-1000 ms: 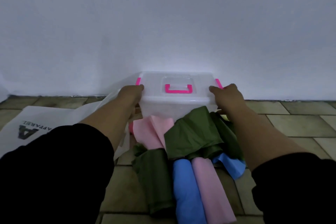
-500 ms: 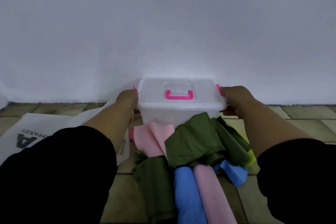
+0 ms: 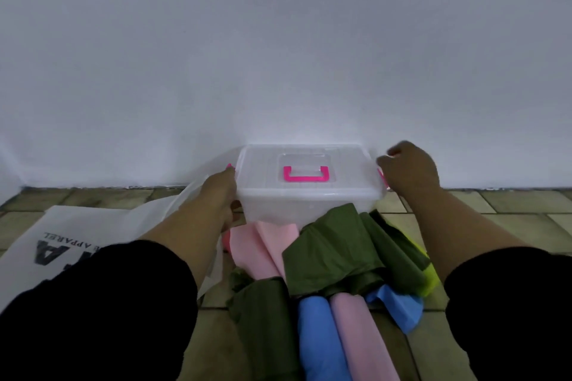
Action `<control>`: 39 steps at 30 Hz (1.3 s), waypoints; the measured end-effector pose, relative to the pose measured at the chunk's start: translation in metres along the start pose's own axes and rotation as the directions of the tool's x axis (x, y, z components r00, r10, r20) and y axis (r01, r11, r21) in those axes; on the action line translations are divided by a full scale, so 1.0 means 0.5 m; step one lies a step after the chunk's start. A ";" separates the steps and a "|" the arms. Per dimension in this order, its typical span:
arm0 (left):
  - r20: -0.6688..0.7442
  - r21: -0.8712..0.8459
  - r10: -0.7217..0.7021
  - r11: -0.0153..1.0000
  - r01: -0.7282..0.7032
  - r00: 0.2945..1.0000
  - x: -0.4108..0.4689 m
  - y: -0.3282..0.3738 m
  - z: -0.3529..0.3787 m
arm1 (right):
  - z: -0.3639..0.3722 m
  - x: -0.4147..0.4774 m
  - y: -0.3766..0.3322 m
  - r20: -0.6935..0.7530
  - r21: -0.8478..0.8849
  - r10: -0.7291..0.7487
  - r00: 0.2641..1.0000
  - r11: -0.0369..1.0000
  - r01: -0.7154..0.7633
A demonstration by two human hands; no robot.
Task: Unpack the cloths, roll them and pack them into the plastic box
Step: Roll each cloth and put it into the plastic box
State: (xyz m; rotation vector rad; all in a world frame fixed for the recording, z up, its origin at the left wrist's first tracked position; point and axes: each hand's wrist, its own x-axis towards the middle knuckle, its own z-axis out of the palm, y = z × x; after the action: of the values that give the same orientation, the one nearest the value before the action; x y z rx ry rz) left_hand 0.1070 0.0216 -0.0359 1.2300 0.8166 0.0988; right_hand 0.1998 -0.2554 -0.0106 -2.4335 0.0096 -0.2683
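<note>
A clear plastic box (image 3: 309, 195) with a pink lid handle and pink side clips stands on the floor against the wall, lid on. My left hand (image 3: 219, 195) grips its left end, just under the pink clip. My right hand (image 3: 408, 170) is curled at the right end, thumb on the lid edge above the right clip. In front of the box lie three rolled cloths: green (image 3: 263, 328), blue (image 3: 322, 340) and pink (image 3: 362, 337). Loose cloths lie behind them: pink (image 3: 263, 244), green (image 3: 349, 250), blue (image 3: 399, 309) and a yellow-green one (image 3: 431, 278), mostly hidden.
A white bag (image 3: 62, 241) printed with "APPAREL" lies flat on the tiled floor to the left. Clear plastic film (image 3: 198, 195) rises beside my left wrist. A plain white wall (image 3: 278, 56) stands right behind the box.
My right hand has moved from the box's front right corner around to its right end and risen slightly. My left hand has slipped down along the left end. The box sits lower in view.
</note>
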 end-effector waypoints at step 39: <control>0.060 0.554 0.443 0.731 -0.399 0.895 -0.025 -0.081 -0.007 | -0.060 -0.178 0.266 0.149 -0.350 0.085 0.985 0.936 -0.028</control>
State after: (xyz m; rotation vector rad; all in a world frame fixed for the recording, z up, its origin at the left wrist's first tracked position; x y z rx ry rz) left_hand 0.0818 0.0036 -0.0650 1.9743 0.6291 0.2979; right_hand 0.1151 -0.3697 -0.0895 -2.7947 0.0604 -0.0424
